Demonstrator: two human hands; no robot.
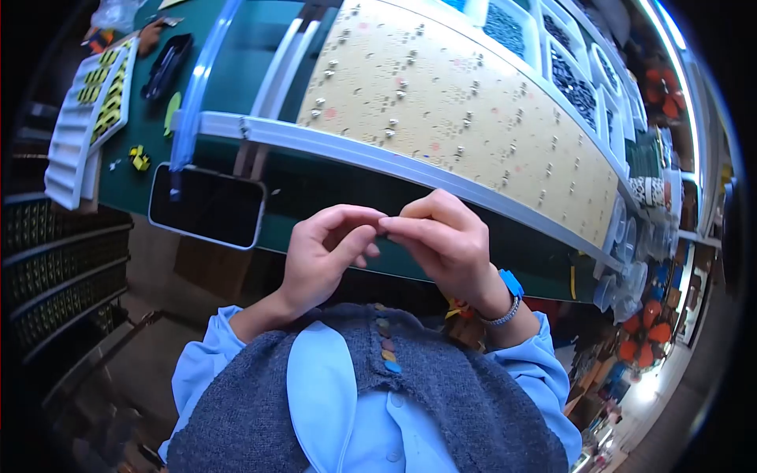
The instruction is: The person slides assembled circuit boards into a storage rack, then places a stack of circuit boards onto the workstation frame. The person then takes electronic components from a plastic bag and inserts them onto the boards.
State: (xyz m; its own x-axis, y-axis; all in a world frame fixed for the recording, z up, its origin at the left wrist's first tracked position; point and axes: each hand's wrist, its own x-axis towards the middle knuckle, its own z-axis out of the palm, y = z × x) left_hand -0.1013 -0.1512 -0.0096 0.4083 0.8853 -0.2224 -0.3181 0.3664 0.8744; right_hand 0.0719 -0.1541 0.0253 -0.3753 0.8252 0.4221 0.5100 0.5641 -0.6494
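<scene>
Both of my hands meet in front of my chest, just over the near edge of the green table. My left hand (331, 240) is closed, thumb and forefinger pinched together. Against its fingertips, my right hand (445, 236) pinches too, with a tiny pale bit showing between the fingers that is too small to name. Beyond them lies a large yellowish board (441, 102) with rows of small metal parts, bordered by a metal rail (371, 162). A dark-screened phone (206, 206) rests on the table to the left of my left hand.
White bins (536, 39) of small dark and teal parts stand along the board's far side. At the left are a white ribbed tray (75, 118) with yellow-black pieces, a small yellow part (139, 158) and a black object (167, 67). Clear cups (623, 276) hang at the right.
</scene>
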